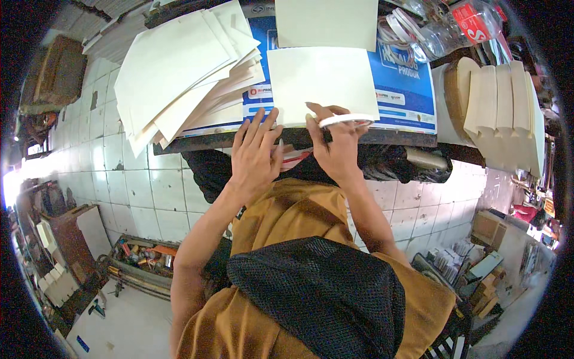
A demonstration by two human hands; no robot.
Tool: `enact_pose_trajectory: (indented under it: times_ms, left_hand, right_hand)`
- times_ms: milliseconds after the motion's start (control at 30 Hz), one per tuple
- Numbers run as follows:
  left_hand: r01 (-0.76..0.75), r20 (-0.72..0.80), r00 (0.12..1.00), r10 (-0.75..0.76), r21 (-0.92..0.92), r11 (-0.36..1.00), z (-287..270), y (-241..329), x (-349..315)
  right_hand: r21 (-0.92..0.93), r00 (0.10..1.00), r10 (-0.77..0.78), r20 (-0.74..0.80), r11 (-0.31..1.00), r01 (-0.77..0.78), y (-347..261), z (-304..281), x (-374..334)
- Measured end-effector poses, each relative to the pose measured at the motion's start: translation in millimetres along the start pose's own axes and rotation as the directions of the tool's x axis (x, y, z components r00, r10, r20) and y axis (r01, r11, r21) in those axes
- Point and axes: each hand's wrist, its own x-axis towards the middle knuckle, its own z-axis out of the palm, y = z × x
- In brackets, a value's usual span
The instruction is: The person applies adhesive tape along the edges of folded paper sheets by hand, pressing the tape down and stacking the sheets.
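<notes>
A cream sheet point(323, 84) lies flat near the front edge of the table, on a blue printed sheet point(403, 90). My left hand point(256, 149) has its fingers stretched out, the tips at the sheet's near left corner. At the near right part, my right hand point(336, 143) holds a thin roll of white tape point(348, 118), its index finger and thumb reaching onto the sheet's near edge. Where the tape's loose end lies is hard to make out. Another cream sheet point(326, 24) lies just beyond the first.
On the left, a loose pile of cream sheets point(179, 54) overhangs the table edge. Further tape rolls point(402, 29) and a clear plastic bottle point(463, 27) lie at the back right. Thick cream paper blocks point(502, 102) stand at the right. A tool tray point(143, 257) sits lower left.
</notes>
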Motion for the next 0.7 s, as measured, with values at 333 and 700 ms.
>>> enact_pose_trajectory:
  times_ms: [333,700]
  left_hand:
    - [0.014,-0.036,0.999,-0.014,0.0,1.0,1,2,4]
    - [0.002,-0.035,0.999,-0.002,0.008,1.0,3,3,5]
  right_hand:
    - [0.216,0.941,0.235,-0.245,0.959,-0.183,84,-52,-3]
    - [-0.298,0.986,0.09,-0.143,0.946,-0.13,102,-42,-14]
